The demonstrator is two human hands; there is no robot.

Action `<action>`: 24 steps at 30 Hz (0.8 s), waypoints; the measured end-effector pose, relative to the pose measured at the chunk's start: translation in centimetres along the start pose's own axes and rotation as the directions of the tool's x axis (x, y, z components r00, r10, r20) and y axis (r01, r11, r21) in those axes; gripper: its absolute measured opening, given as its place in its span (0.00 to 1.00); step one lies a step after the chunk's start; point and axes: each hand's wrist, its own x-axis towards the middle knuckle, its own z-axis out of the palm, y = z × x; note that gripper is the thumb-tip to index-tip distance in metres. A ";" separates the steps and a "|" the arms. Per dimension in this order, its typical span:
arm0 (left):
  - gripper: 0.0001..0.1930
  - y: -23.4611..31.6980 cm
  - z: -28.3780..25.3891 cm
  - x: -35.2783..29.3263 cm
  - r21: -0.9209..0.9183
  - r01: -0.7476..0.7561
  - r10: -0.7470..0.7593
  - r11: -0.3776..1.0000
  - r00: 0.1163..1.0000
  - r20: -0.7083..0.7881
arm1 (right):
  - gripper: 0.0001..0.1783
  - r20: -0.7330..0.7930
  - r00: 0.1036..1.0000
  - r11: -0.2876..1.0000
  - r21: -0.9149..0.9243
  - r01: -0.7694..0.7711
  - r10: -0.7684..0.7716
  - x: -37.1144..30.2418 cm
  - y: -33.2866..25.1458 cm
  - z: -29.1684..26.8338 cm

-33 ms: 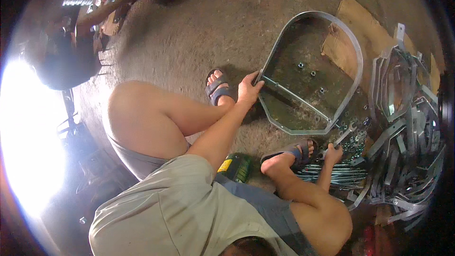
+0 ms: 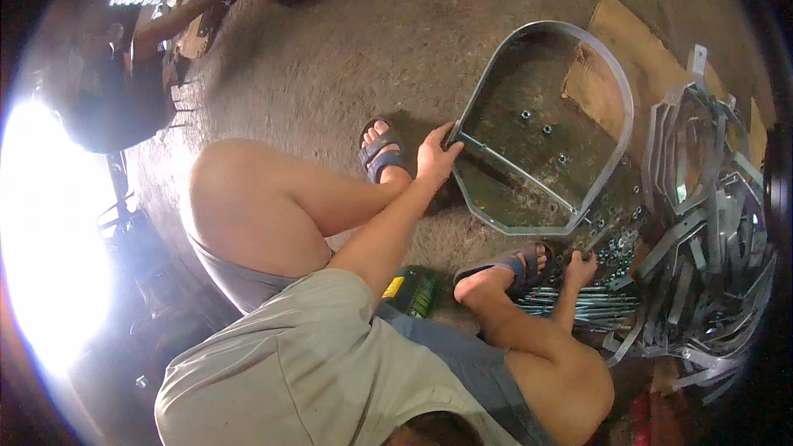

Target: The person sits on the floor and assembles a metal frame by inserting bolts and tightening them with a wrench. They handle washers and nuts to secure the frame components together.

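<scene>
A bent flat-metal frame (image 2: pixel 625 87), rounded at its far end and angled at its near end, rests on the floor before me. Across it runs a thin threaded rod (image 2: pixel 520 170). My left hand (image 2: pixel 435 157) is closed on the frame's left side at the rod's end; something dark shows at the fingertips, too small to make out. Just beyond the frame's right side, my right hand (image 2: pixel 581 268) grips a wrench (image 2: pixel 594 241), whose head is blurred close to the rod's right end. Several nuts (image 2: pixel 547 130) lie inside the frame's outline.
Loose nuts and washers (image 2: pixel 615 252) are scattered by my right hand. Metal rods (image 2: pixel 582 306) lie beside my right foot. A tangled heap of bent metal strips (image 2: pixel 710 239) fills the right side. Cardboard (image 2: pixel 607 87) lies partly under the frame. Another person's arm (image 2: pixel 186 25) shows at upper left.
The wrench in my right hand has turned, and its open jaw no longer shows clearly. My left hand and the frame have hardly moved.
</scene>
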 end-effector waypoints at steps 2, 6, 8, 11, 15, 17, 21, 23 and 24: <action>0.26 1.3 0.6 -0.4 -0.024 0.048 -0.049 0.999 0.997 -0.054 | 0.10 0.080 0.987 0.974 0.170 -0.149 0.137 -0.1 0.8 -0.4; 0.20 0.0 2.2 0.1 0.007 -0.066 0.066 0.998 0.987 -0.144 | 0.15 0.227 0.944 0.737 0.592 -0.328 0.238 -0.3 -0.4 -1.6; 0.16 -0.8 2.6 -0.3 0.275 -0.185 0.249 0.943 0.944 -0.218 | 0.20 0.189 0.961 0.730 0.625 -0.276 0.202 -0.2 -2.4 -1.9; 0.16 -1.5 1.8 0.5 0.379 -0.239 0.344 0.894 0.908 -0.239 | 0.27 0.218 0.965 0.632 0.730 -0.260 0.145 0.5 -4.3 -2.2; 0.17 -0.3 1.8 0.5 0.357 -0.154 0.225 0.921 0.960 -0.164 | 0.29 0.164 0.975 0.583 0.782 -0.220 0.148 0.9 -4.7 -2.2; 0.18 0.2 2.0 0.5 0.405 -0.125 0.197 0.906 0.970 -0.141 | 0.27 0.213 0.968 0.566 0.785 -0.252 0.135 0.1 -5.2 -2.0; 0.18 0.7 1.9 0.1 0.423 -0.158 0.226 0.892 0.967 -0.115 | 0.24 0.287 0.958 0.601 0.763 -0.239 0.017 -1.1 -4.1 -0.9; 0.19 0.1 1.5 0.5 0.414 -0.184 0.252 0.892 0.961 -0.116 | 0.23 0.312 0.949 0.604 0.764 -0.227 -0.038 -0.9 -3.3 -1.5; 0.19 -0.1 1.3 0.7 0.411 -0.184 0.248 0.893 0.963 -0.108 | 0.23 0.350 0.937 0.563 0.774 -0.290 0.003 -0.9 -3.4 -2.0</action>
